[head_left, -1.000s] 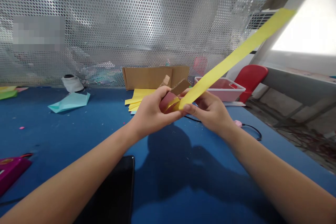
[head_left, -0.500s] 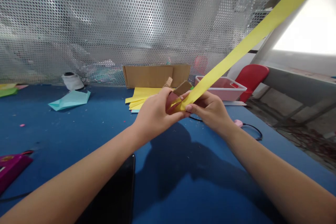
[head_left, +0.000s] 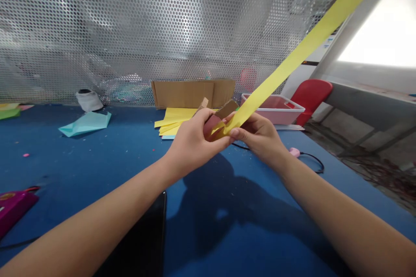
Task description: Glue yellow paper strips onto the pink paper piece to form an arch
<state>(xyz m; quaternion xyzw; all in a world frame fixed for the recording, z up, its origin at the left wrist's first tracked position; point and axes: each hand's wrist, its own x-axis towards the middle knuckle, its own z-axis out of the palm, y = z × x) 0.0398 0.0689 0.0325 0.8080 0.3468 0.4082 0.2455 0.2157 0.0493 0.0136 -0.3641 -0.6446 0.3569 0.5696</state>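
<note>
My left hand (head_left: 193, 138) is closed around a small piece of brown cardboard (head_left: 226, 109), most of it hidden by the fingers. Its thumb and forefinger curve round the lower end of a yellow paper strip (head_left: 279, 78). Just above that end, my right hand (head_left: 260, 136) pinches the strip between thumb and fingers. From there the strip's long free part slants up to the right. A bit of green shows beside the cardboard. Both hands are held over the blue table (head_left: 130, 160), almost touching each other.
Behind my hands lie yellow paper sheets (head_left: 177, 117) and a cardboard box (head_left: 185, 94). A pink basket (head_left: 279, 114) stands back right. Folded light-blue paper (head_left: 86, 124) rests at left, a purple box (head_left: 16, 207) at the left edge, and a black flat device (head_left: 146, 238) beneath my left forearm.
The strip's free end has dropped lower and shifted left. My hands have hardly moved and keep their hold on the strip and cardboard.
</note>
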